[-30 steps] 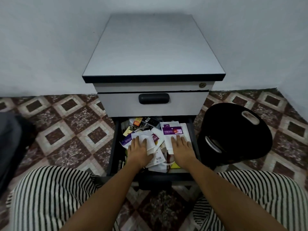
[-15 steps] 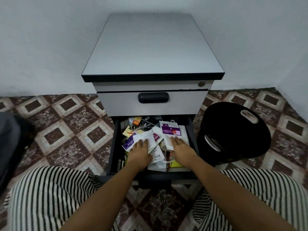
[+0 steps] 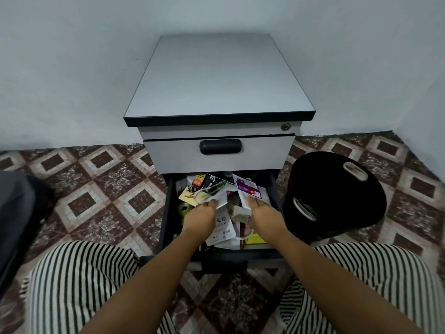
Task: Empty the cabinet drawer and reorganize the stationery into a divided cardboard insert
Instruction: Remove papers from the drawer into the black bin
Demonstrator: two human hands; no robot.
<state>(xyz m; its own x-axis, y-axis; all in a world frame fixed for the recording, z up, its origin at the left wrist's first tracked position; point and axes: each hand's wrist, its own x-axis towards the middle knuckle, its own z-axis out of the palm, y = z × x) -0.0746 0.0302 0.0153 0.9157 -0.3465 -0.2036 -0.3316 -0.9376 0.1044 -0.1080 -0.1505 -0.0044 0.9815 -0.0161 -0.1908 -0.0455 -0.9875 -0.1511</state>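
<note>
Grey cabinet (image 3: 219, 78), black basket (image 3: 334, 196), striped black-and-white trousers (image 3: 79, 283), maroon-and-cream diamond floor tiles (image 3: 96, 189).

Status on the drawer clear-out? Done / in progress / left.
Done: only the lower drawer is pulled open. In hand: the left hand grips white packets and the right hand grips the purple-labelled packet, both tilted up. Left: nearly everything. The drawer is packed full, and no cardboard insert is in view.
</note>
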